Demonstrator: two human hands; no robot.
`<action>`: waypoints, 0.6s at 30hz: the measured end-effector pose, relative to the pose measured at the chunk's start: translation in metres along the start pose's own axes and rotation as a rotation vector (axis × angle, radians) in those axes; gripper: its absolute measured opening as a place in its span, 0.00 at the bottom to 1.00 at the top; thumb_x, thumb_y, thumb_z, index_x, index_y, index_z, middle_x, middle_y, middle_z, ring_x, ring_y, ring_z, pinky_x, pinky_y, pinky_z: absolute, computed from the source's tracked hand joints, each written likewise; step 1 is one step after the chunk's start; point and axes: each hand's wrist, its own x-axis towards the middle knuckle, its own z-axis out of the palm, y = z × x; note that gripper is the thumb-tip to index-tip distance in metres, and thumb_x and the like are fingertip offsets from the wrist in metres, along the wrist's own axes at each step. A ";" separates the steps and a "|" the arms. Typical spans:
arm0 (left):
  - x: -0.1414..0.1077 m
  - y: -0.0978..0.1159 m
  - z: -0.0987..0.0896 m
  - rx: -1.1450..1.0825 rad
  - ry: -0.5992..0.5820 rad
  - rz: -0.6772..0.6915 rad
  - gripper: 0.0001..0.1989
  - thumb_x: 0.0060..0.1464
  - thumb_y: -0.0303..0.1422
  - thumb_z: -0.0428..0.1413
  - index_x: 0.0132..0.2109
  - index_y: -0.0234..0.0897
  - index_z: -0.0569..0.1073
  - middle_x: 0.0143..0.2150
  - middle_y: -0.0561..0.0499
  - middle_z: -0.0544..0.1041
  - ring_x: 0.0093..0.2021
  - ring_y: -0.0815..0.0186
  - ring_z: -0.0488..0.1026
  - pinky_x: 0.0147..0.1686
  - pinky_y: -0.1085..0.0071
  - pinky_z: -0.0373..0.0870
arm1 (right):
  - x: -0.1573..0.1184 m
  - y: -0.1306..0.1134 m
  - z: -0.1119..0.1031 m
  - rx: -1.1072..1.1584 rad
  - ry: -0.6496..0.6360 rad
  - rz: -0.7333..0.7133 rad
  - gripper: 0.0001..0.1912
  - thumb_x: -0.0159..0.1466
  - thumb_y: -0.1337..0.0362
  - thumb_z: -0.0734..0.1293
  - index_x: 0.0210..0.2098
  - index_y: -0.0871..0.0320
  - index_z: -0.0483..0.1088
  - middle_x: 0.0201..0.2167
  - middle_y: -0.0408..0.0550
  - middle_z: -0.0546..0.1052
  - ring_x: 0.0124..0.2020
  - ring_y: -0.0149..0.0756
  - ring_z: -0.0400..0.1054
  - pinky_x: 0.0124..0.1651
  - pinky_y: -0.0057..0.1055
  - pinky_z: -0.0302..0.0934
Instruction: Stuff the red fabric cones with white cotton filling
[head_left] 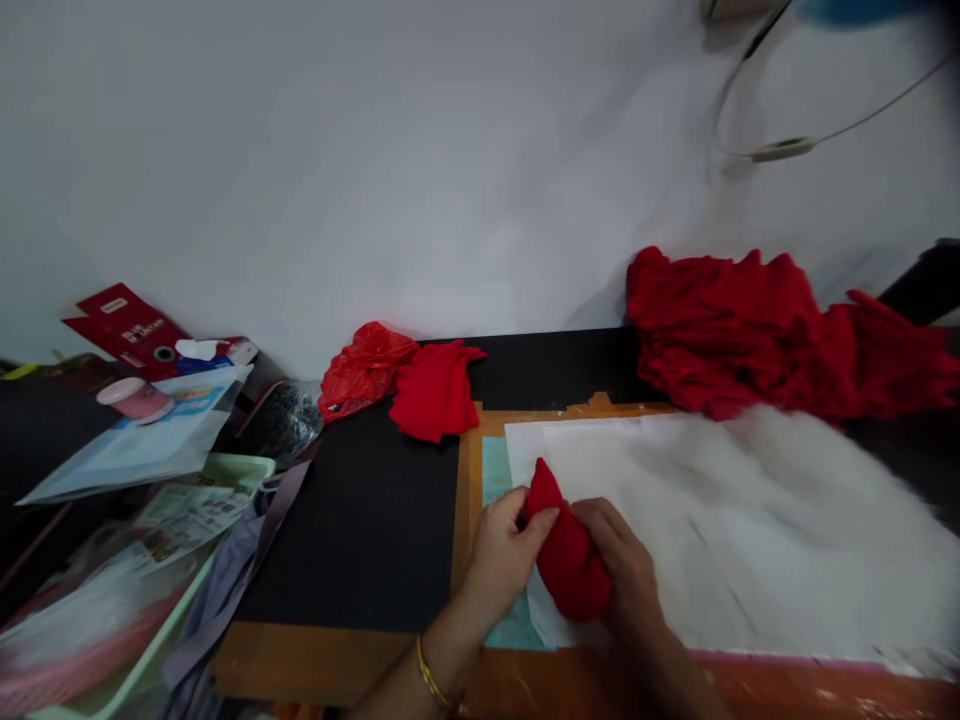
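A plump red cloth piece [574, 565], pointed at its top end and rounded below, is held between both hands above white paper. My left hand [506, 545], with a gold bangle on the wrist, pinches its left side near the point, thumb across the front. On the right side, my right hand [622, 560] grips it with curled fingers, some hidden behind the cloth. Close by on the right lies a big heap of white fluffy stuffing [795, 530], partly blurred.
Red cloth pieces [720, 320] are piled against the wall at back right. A smaller red cloth stack [436, 390] sits beside a red plastic bag [367, 365]. At left are a green-rimmed basket [240, 468], a pink jar [135, 399] and a red box [131, 330]. A cable switch [784, 149] hangs above.
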 end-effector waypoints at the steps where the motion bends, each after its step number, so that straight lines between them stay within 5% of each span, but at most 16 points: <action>1: 0.000 0.001 0.000 0.085 0.028 0.012 0.13 0.54 0.42 0.55 0.28 0.36 0.69 0.26 0.53 0.69 0.27 0.68 0.62 0.27 0.72 0.57 | 0.000 0.000 -0.002 -0.035 -0.006 -0.011 0.12 0.67 0.66 0.58 0.42 0.56 0.73 0.34 0.47 0.73 0.33 0.36 0.70 0.32 0.28 0.63; 6: -0.004 0.004 0.002 0.325 0.097 0.112 0.16 0.57 0.39 0.52 0.24 0.38 0.64 0.22 0.54 0.66 0.25 0.68 0.61 0.27 0.71 0.52 | -0.001 0.007 -0.005 -0.193 -0.025 0.006 0.09 0.65 0.67 0.58 0.37 0.55 0.71 0.27 0.43 0.71 0.27 0.34 0.68 0.27 0.26 0.59; 10: -0.006 -0.003 0.004 0.283 0.135 0.141 0.15 0.56 0.39 0.54 0.24 0.38 0.66 0.22 0.53 0.68 0.26 0.67 0.62 0.28 0.71 0.53 | -0.004 0.016 -0.004 -0.202 0.016 0.134 0.10 0.61 0.66 0.60 0.40 0.55 0.70 0.31 0.43 0.76 0.29 0.35 0.71 0.30 0.27 0.62; 15: -0.002 -0.009 0.007 -0.256 0.123 -0.027 0.14 0.55 0.43 0.57 0.37 0.36 0.74 0.34 0.50 0.76 0.34 0.65 0.71 0.36 0.71 0.65 | 0.002 0.018 -0.006 -0.100 0.007 0.277 0.15 0.59 0.65 0.58 0.42 0.55 0.72 0.37 0.45 0.79 0.35 0.38 0.73 0.35 0.29 0.65; 18: -0.002 -0.006 0.018 -0.630 0.093 -0.127 0.21 0.52 0.41 0.62 0.51 0.38 0.71 0.47 0.45 0.77 0.45 0.62 0.74 0.45 0.68 0.68 | 0.005 0.015 0.002 -0.035 0.070 0.353 0.18 0.59 0.64 0.59 0.47 0.55 0.70 0.40 0.46 0.79 0.37 0.40 0.74 0.38 0.32 0.67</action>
